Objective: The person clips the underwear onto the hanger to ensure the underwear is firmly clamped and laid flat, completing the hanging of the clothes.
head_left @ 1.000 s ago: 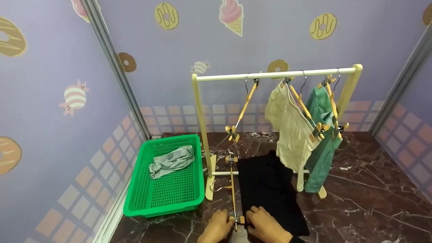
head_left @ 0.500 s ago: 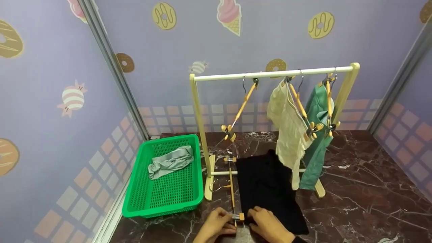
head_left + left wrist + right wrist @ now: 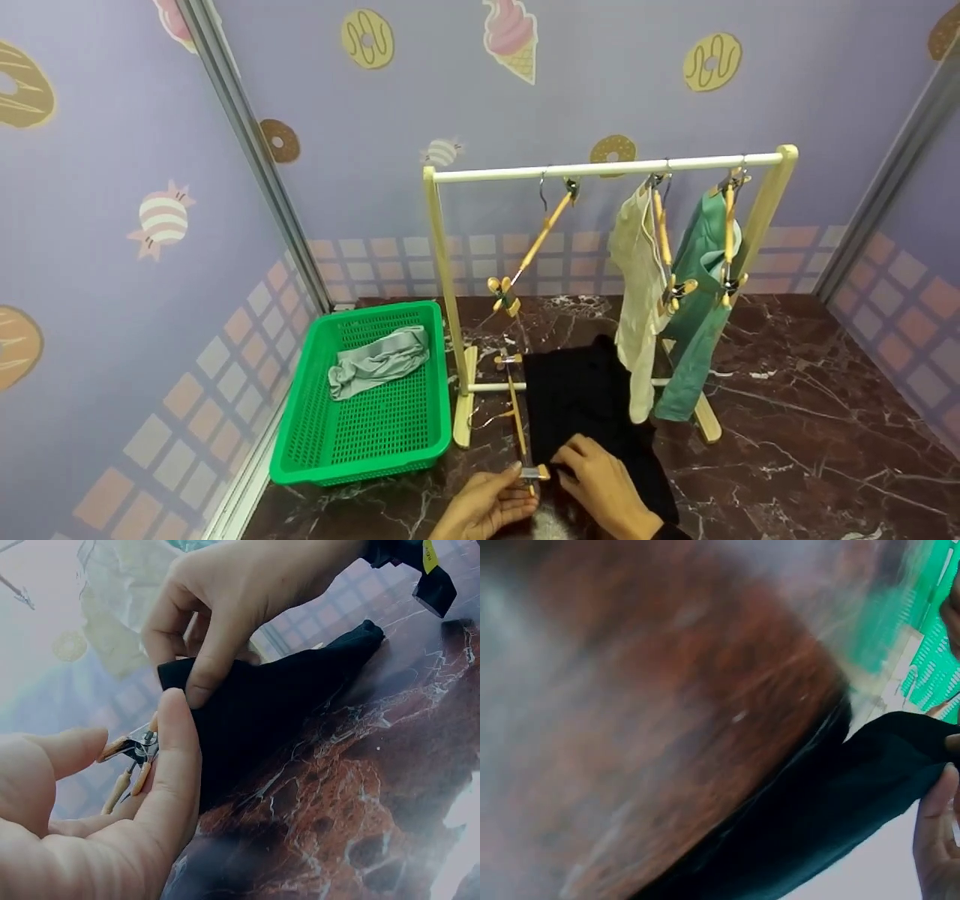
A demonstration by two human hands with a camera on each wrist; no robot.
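Observation:
A clip hanger [image 3: 517, 431] with a wooden bar lies on the dark marbled table, its hook pointing left. My left hand [image 3: 487, 502] pinches the near clip [image 3: 534, 472] between thumb and fingers; in the left wrist view the clip [image 3: 142, 746] shows between them. Just right of the hanger lies a black garment [image 3: 574, 397], whose exact kind I cannot tell. My right hand [image 3: 600, 484] pinches its near left edge, and in the left wrist view this black cloth [image 3: 262, 705] is lifted close to the clip. The hanger's far clip [image 3: 508, 360] sits beside the garment's far corner.
Behind stands a wooden rack [image 3: 480, 177]. From it hang a bare clip hanger [image 3: 544, 240], cream trousers [image 3: 636, 300] and green trousers [image 3: 690, 330]. At left, a green basket [image 3: 289, 427] holds a crumpled grey cloth [image 3: 382, 364]. Patterned walls enclose the table.
My left hand has turned palm up around the near clip and lifted it slightly. My right hand has raised the garment's edge toward it. The hung trousers have swung a little left.

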